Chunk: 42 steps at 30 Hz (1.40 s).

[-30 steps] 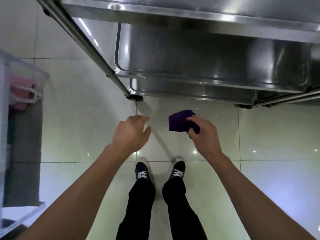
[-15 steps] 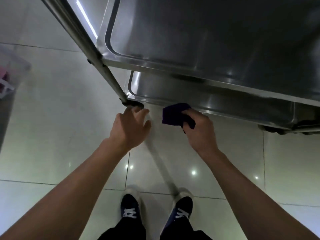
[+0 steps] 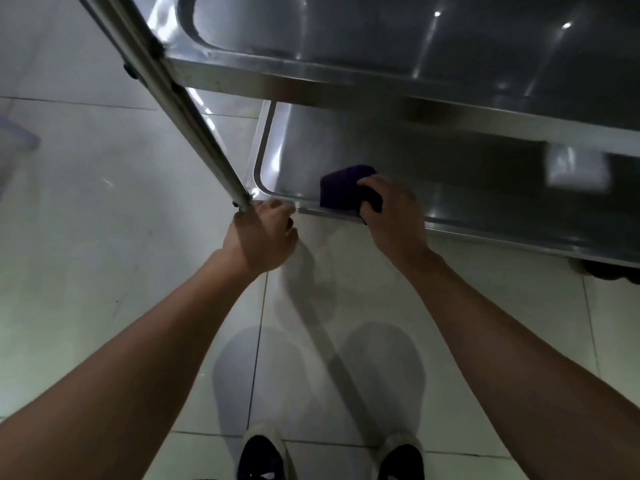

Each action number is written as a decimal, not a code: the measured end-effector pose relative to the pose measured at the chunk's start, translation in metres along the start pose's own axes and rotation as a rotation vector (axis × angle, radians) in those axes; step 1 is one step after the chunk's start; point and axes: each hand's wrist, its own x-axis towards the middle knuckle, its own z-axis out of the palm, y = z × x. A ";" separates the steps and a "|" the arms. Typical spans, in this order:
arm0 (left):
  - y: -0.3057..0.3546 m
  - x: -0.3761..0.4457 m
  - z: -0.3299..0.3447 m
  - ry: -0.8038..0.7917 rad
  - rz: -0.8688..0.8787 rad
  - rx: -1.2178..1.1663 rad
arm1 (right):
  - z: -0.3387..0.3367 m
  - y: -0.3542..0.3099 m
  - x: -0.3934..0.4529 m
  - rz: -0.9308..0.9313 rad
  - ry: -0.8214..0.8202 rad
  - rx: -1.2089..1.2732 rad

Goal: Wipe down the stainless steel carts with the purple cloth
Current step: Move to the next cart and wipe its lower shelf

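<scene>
Pale glossy floor tiles (image 3: 86, 220) fill the lower frame, with a stainless steel cart (image 3: 450, 109) standing across the upper half. Purple cloth (image 3: 341, 187): folded into a pad, lying on the near rim of the cart's bottom shelf (image 3: 346, 140), at about one o'clock from frame centre. One second ago it was held in the air over the tiles, clear of the cart; half a second ago it was at the shelf's edge; it now sits on the shelf itself. Right hand (image 3: 394, 216): grip closed round the cloth, fingers curled over its top, pressing it to the steel. Left hand (image 3: 261, 237): at eleven o'clock from centre, previously hanging free with loosely bent fingers, now at the foot of the cart's corner post (image 3: 173, 98), fingers curled at the shelf corner; whether they actually clasp the metal cannot be determined. Shoes (image 3: 263, 459): toes visible at six o'clock. Clear plastic bin (image 3: 14, 143): edge showing at nine o'clock, well apart from the cart.
</scene>
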 end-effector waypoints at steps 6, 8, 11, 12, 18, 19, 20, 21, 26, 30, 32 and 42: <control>-0.016 0.018 0.032 0.084 -0.026 0.029 | 0.038 0.014 0.022 -0.057 -0.052 -0.122; -0.018 0.021 0.040 0.060 -0.051 0.051 | 0.048 0.019 0.019 -0.052 -0.060 -0.219; -0.020 0.024 0.043 0.037 -0.081 0.083 | 0.055 0.026 0.015 -0.072 -0.086 -0.264; -0.021 0.024 0.043 0.046 -0.093 0.078 | 0.056 0.028 0.016 -0.077 -0.100 -0.276; -0.028 0.030 0.044 0.062 -0.096 0.009 | 0.075 0.030 0.023 -0.075 -0.122 -0.313; -0.031 0.031 0.044 0.077 -0.089 0.000 | 0.079 0.029 0.024 -0.090 -0.109 -0.322; -0.033 0.031 0.045 0.088 -0.077 -0.008 | 0.084 0.028 0.025 -0.103 -0.099 -0.325; -0.035 0.030 0.046 0.094 -0.064 -0.014 | 0.088 0.025 0.027 -0.114 -0.093 -0.323; -0.045 0.027 0.057 0.119 -0.078 -0.062 | 0.109 0.007 0.043 -0.161 -0.136 -0.327; -0.050 0.025 0.069 0.097 -0.080 -0.049 | 0.130 -0.020 0.062 -0.229 -0.189 -0.320; -0.051 0.025 0.074 0.097 -0.081 -0.031 | 0.138 -0.032 0.069 -0.258 -0.214 -0.307; -0.023 0.035 0.076 0.232 -0.040 0.145 | 0.105 0.012 0.051 -0.178 -0.098 -0.308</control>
